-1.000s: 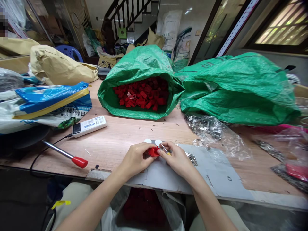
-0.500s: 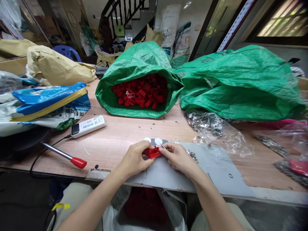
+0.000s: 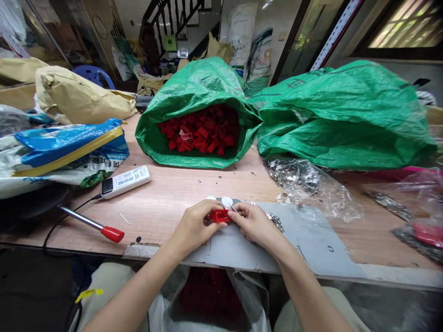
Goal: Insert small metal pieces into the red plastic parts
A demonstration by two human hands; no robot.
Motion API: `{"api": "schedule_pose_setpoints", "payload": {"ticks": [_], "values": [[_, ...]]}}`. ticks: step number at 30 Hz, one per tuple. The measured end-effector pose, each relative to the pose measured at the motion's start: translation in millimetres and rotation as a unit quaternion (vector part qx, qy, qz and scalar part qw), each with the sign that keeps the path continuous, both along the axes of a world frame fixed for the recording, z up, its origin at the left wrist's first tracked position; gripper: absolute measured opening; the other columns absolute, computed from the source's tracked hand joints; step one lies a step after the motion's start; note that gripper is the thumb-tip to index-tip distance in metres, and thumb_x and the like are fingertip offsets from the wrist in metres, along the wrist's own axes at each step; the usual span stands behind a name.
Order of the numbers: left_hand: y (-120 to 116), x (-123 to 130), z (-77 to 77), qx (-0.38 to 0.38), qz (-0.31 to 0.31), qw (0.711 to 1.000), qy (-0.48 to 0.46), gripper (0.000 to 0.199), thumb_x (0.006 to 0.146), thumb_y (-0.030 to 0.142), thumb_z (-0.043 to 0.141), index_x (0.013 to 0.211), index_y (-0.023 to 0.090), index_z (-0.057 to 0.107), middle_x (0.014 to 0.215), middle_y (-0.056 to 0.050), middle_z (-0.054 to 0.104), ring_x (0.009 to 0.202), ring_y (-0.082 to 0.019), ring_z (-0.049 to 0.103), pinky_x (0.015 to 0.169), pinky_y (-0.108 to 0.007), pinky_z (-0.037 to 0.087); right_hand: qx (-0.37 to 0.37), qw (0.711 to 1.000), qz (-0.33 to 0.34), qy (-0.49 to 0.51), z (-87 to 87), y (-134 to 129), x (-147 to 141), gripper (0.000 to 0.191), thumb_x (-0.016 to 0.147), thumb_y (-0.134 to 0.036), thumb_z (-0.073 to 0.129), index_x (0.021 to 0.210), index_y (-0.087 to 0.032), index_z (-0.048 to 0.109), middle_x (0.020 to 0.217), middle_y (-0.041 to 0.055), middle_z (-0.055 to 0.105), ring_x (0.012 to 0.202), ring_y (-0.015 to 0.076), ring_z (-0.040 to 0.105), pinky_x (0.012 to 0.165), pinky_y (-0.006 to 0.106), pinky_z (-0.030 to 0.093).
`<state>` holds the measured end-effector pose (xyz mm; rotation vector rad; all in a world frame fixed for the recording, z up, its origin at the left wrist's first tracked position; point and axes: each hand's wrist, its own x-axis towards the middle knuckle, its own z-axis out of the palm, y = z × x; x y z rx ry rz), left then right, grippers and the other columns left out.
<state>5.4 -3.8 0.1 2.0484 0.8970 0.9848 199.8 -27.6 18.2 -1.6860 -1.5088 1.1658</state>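
My left hand grips a small red plastic housing between thumb and fingers, above the grey mat at the table's front edge. From the right, my right hand pinches a thin metal pin-like tool, and its fingertips touch the housing's right end. Whether a small part also sits in that pinch is too fine to see. A little pile of small metal parts lies just right of my right hand. White round discs show on the mat's far edge behind the housing.
A green sack of red housings lies open at the back, beside another green sack. Clear bags of metal parts lie right. Leftward are a white handheld device and a red-tipped lever. An open bag of red parts sits below.
My left hand has turned the red housing slightly, and its left thumb now lies along the lower side. My right hand keeps its pinch at the right end. The view has shifted a little.
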Motion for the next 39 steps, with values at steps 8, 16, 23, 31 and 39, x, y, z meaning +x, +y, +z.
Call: {"api": "schedule_pose_setpoints", "payload": {"ticks": [8,16,23,31,39], "values": [[1,-1,-0.9,-0.056,0.007,0.998,0.008,0.024,0.087,0.022,0.069,0.112,0.022,0.067,0.105,-0.002,0.073,0.092,-0.016,0.069,0.078,-0.025,0.053,-0.023,0.998,0.06,-0.02,9.1,-4,5,0.023,0.087,-0.041,0.061,0.09,-0.018,0.066,0.065,-0.0024,0.055,0.047,0.0085,0.043,0.044,0.021,0.032],[-1,-1,4.0,-0.019,-0.014,0.999,0.034,0.026,0.086,0.018,0.069,0.112,0.021,0.067,0.102,-0.003,0.072,0.088,-0.015,0.065,0.074,-0.024,0.049,-0.086,0.989,0.08,0.089,10.6,-11,28,0.031,0.091,-0.046,0.055,0.104,-0.018,0.056,0.068,-0.0035,0.057,0.039,0.0054,0.042,0.035,0.018,0.03],[0,-2,5.3,-0.05,-0.019,0.998,0.029,0.027,0.084,0.015,0.071,0.11,0.022,0.071,0.1,-0.002,0.073,0.085,-0.014,0.065,0.072,-0.022,0.048,-0.09,0.987,0.101,0.085,5.6,-10,28,0.037,0.09,-0.045,0.057,0.108,-0.014,0.067,0.067,0.0005,0.063,0.041,0.0074,0.051,0.04,0.019,0.041],[2,-2,2.6,-0.071,-0.02,0.997,0.019,0.028,0.084,0.02,0.072,0.111,0.023,0.071,0.106,-0.003,0.073,0.091,-0.016,0.066,0.074,-0.024,0.05,-0.086,0.993,0.07,0.05,7.1,-9,21,0.033,0.087,-0.037,0.06,0.108,-0.014,0.072,0.062,-0.0014,0.059,0.039,0.0067,0.049,0.036,0.017,0.039],[1,1,7.1,-0.034,-0.026,0.998,0.052,0.028,0.084,0.015,0.071,0.11,0.024,0.071,0.106,-0.002,0.074,0.096,-0.019,0.067,0.087,-0.03,0.049,-0.082,0.994,0.06,0.04,7.4,-10,19,0.028,0.086,-0.033,0.058,0.103,-0.015,0.073,0.06,-0.0025,0.057,0.038,0.0076,0.049,0.035,0.018,0.039]]}}
